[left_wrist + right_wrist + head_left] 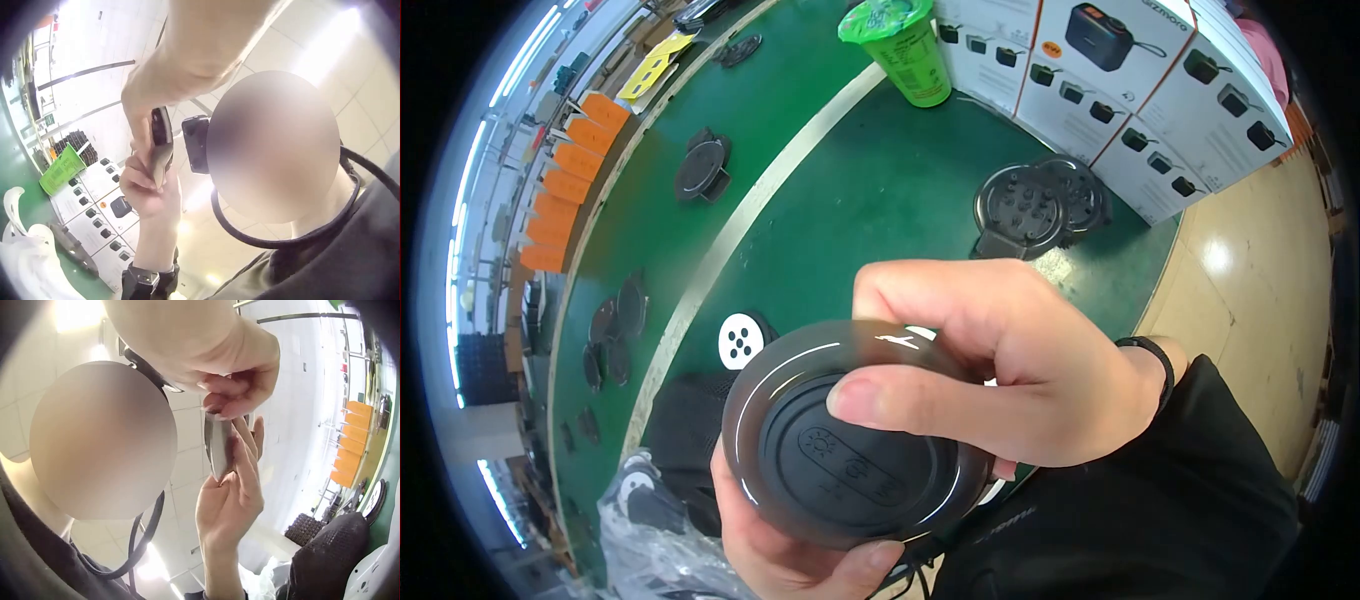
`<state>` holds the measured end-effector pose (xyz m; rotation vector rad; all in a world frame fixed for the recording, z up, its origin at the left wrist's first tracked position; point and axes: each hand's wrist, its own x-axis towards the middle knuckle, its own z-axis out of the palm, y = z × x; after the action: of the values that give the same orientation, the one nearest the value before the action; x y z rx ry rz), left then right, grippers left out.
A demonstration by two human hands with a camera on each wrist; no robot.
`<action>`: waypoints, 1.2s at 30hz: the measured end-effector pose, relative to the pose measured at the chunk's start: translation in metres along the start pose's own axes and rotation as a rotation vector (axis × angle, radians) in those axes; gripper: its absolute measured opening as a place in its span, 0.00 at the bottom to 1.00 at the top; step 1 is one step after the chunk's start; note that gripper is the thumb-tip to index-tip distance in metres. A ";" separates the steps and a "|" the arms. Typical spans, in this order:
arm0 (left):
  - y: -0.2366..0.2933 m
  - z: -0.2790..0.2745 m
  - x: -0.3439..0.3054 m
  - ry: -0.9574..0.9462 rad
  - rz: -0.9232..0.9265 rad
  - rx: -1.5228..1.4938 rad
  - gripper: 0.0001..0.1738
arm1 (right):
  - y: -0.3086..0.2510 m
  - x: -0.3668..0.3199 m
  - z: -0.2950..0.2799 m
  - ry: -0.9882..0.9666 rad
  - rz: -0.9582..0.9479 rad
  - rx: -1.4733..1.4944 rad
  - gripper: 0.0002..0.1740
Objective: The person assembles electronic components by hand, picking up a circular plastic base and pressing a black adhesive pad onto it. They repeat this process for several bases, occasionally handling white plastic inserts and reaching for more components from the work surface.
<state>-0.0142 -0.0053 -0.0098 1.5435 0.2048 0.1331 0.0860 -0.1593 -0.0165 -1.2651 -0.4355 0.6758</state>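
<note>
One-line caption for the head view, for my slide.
Left hand and right hand grip a dark round device at a green table, green cup and white boxes beyond.

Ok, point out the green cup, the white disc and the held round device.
Green cup (914,70): head view, printed side.
White disc (742,342): head view, face centre.
Round device (856,464): head view, symbol face.

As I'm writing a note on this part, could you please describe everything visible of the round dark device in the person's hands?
The round dark device has a glossy, smoky, see-through-looking rim around a matte black centre bearing an elongated oval panel with symbols, one sun-like. No damage is evident. It is held up, this face towards the head camera. The left hand supports its lower side; the right hand grips its upper side, thumb on the centre.
</note>
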 end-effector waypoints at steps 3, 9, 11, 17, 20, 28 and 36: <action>-0.001 0.003 0.004 0.030 0.002 -0.119 0.39 | -0.011 -0.005 -0.003 -0.089 0.218 0.199 0.09; -0.001 -0.013 0.003 -0.010 -0.045 -0.237 0.49 | 0.006 -0.015 -0.002 -0.251 -0.180 -0.087 0.29; 0.003 -0.015 0.003 -0.012 -0.065 -0.183 0.52 | 0.002 -0.016 -0.001 -0.281 -0.164 -0.181 0.30; -0.005 -0.012 0.010 -0.077 0.213 -0.119 0.33 | 0.002 -0.024 0.009 -0.113 -0.251 -0.269 0.29; -0.006 -0.004 0.004 0.086 0.288 0.021 0.43 | 0.004 -0.022 0.010 -0.068 -0.245 -0.327 0.27; -0.004 -0.010 0.003 0.085 0.077 -0.281 0.40 | 0.012 -0.008 0.009 -0.101 -0.068 0.140 0.20; -0.006 -0.015 0.008 0.089 0.131 -0.245 0.41 | 0.007 -0.007 0.004 -0.069 -0.020 0.117 0.09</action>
<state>-0.0104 0.0110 -0.0163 1.3077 0.1515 0.3195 0.0766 -0.1602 -0.0219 -1.1279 -0.4585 0.7193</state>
